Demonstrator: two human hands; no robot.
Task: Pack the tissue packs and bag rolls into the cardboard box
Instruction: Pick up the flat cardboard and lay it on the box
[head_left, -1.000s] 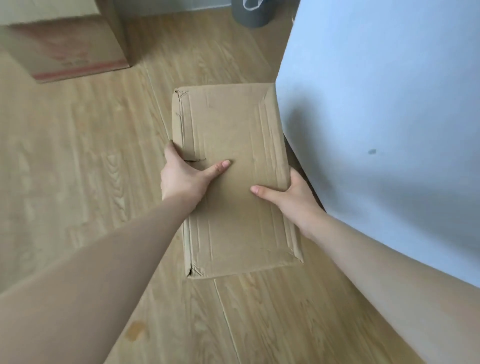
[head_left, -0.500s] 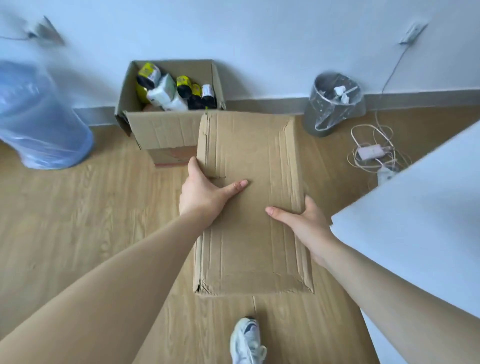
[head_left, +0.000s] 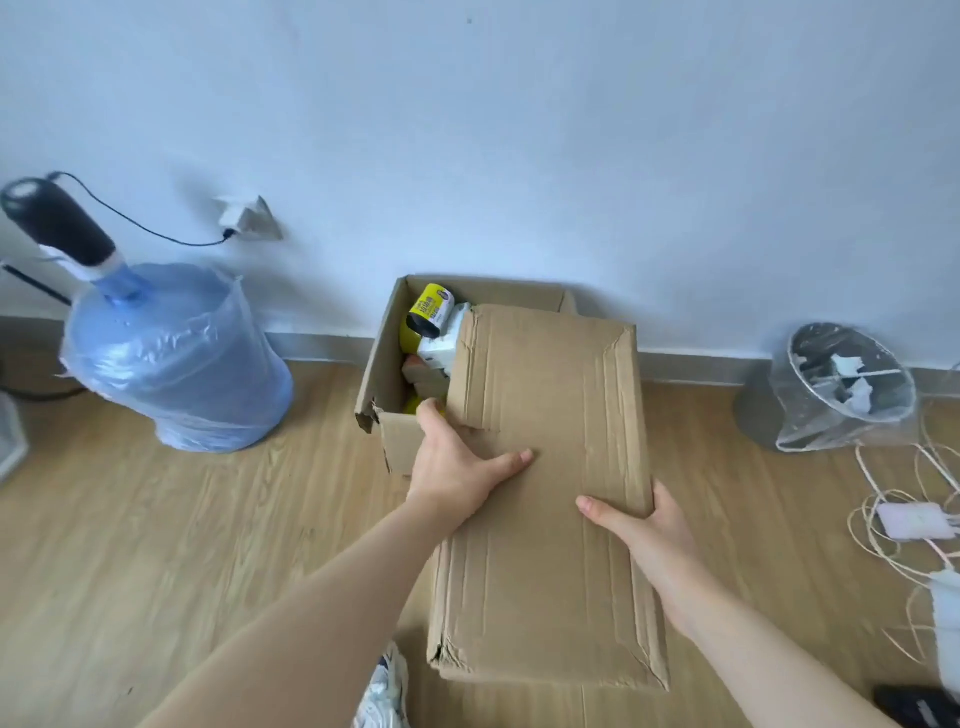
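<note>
Hands grip one closed cardboard box (head_left: 545, 493), left hand (head_left: 457, 467) on its left edge, right hand (head_left: 649, 525) on its right. Its long axis runs away from the person. Straight ahead, partly hidden behind it, sits the open box (head_left: 387, 364) holding a bag roll (head_left: 430, 310) and tissue pack (head_left: 441, 343).

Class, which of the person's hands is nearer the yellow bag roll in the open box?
Left. The left hand is just below the yellow bag roll; the right hand is farther right.

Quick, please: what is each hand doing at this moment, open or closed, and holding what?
Left hand: closed on the left edge of the carried cardboard box.
Right hand: closed on its right edge.
</note>
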